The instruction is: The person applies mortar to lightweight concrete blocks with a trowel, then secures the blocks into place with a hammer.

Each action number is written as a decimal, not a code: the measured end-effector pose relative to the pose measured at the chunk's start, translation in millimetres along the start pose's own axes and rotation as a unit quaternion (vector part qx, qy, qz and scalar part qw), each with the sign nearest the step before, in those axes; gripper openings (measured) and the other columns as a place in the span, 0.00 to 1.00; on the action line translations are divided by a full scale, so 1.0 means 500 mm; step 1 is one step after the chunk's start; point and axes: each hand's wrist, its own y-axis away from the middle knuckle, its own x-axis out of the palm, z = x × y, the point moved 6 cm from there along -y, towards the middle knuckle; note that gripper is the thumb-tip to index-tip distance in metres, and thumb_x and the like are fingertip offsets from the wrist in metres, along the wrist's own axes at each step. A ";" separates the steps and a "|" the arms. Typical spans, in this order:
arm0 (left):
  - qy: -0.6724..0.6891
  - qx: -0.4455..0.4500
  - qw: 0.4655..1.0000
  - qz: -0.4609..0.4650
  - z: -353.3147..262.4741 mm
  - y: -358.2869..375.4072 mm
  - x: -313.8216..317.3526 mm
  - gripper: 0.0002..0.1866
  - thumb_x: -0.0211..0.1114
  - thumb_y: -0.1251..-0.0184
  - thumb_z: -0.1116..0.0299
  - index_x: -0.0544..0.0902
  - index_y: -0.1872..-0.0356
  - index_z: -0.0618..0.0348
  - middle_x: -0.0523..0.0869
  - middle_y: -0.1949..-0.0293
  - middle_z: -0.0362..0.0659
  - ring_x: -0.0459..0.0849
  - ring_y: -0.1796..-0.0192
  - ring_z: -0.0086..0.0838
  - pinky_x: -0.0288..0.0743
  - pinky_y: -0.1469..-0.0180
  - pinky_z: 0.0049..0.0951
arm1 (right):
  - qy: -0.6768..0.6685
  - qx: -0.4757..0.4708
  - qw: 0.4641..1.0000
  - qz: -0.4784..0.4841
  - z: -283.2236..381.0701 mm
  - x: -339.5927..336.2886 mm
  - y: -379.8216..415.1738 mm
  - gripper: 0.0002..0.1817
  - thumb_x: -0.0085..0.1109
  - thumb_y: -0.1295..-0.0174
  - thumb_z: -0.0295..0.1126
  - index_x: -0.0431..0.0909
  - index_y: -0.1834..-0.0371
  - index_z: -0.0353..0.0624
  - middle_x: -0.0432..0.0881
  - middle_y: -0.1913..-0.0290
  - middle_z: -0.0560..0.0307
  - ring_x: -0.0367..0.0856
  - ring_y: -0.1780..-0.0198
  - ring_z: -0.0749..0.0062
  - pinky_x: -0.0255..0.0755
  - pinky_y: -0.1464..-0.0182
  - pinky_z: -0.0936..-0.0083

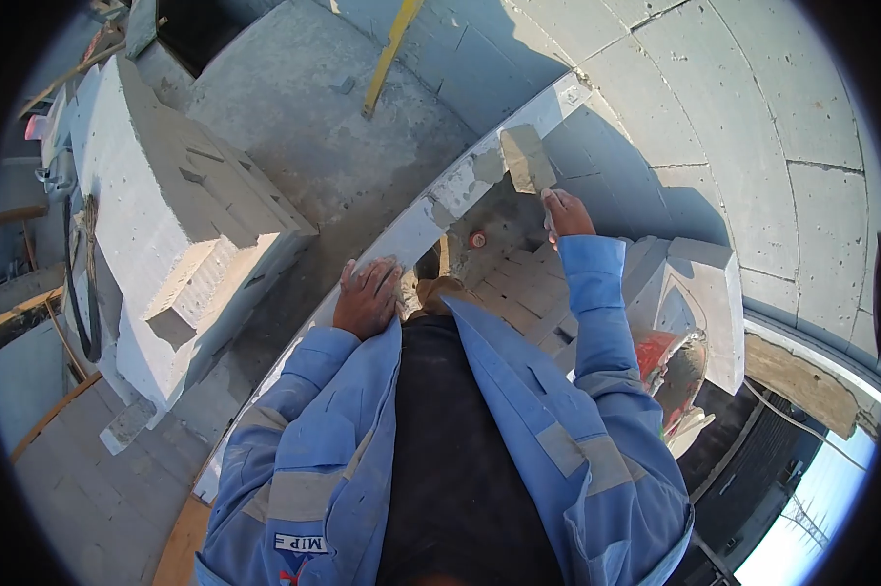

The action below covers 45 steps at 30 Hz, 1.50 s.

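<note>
My right hand (565, 213) is closed round the handle of a trowel (526, 158), whose flat blade is coated with dried-looking grey mortar. The blade overlaps the top of a long, narrow pale wall (416, 230) that runs diagonally across the view. Patches of grey mortar (487, 166) lie on that top near the blade. My left hand (367, 298) rests on the same wall nearer to my body, palm down, fingers stretched over its edge. Most of the trowel's handle is hidden in my fist.
Pale block walls (753, 127) rise at the right. A red mortar-smeared bucket (670, 366) stands by my right arm, beside blocks (704, 303). Stacked blocks (157, 225) fill the left. Beyond the wall, a yellow bar (389, 59) leans; a small red round object (477, 238) lies below.
</note>
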 end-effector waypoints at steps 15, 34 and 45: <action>-0.021 0.035 0.999 -0.003 0.004 0.006 0.008 0.33 0.67 0.41 0.56 0.76 0.32 0.52 0.75 0.32 0.44 0.70 0.28 0.36 0.46 0.24 0.57 | -0.496 0.042 0.866 0.054 -0.091 0.194 0.165 0.24 0.45 0.22 0.54 0.78 0.49 0.44 0.77 0.69 0.63 0.71 0.77 0.81 0.69 0.76 0.82; -0.024 0.076 0.993 0.084 0.018 0.009 0.015 0.43 0.72 0.45 0.53 0.69 0.27 0.57 0.68 0.26 0.50 0.62 0.23 0.43 0.41 0.24 0.61 | -0.749 0.019 0.650 0.126 -0.161 0.390 0.103 0.27 0.40 0.21 0.56 0.76 0.45 0.41 0.73 0.77 0.62 0.68 0.83 0.77 0.65 0.81 0.80; -0.043 0.119 0.984 0.126 0.019 0.009 0.011 0.49 0.73 0.46 0.53 0.62 0.23 0.60 0.63 0.23 0.52 0.56 0.20 0.45 0.40 0.24 0.61 | -0.700 0.065 0.703 0.108 -0.213 0.427 0.121 0.27 0.37 0.20 0.56 0.77 0.51 0.43 0.71 0.79 0.64 0.65 0.86 0.79 0.64 0.84 0.80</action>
